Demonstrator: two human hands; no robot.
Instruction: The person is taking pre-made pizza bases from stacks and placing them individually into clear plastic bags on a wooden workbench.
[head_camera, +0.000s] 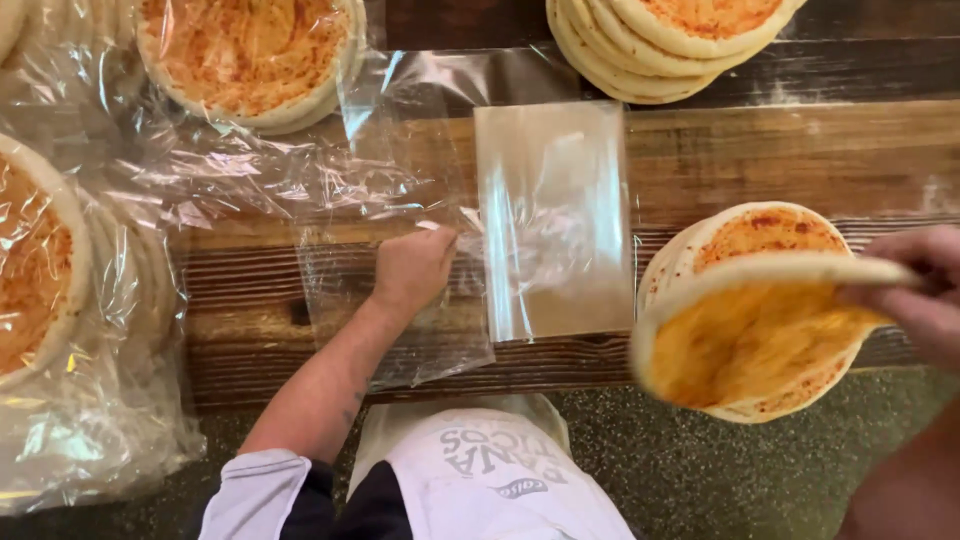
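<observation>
Left hand (412, 270) is down on the wooden desk (760, 150), fingers curled and pinching the edge of the clear plastic bag (555, 220), which lies flat at the desk's middle. Just right of that bag, the right hand (915, 290) grips 1 flatbread (750, 320), tilted up off the stack (770, 235) beneath it. Another stack (660, 35) sits beyond the bag, and wrapped flatbreads (245, 55) lie to its left.
</observation>
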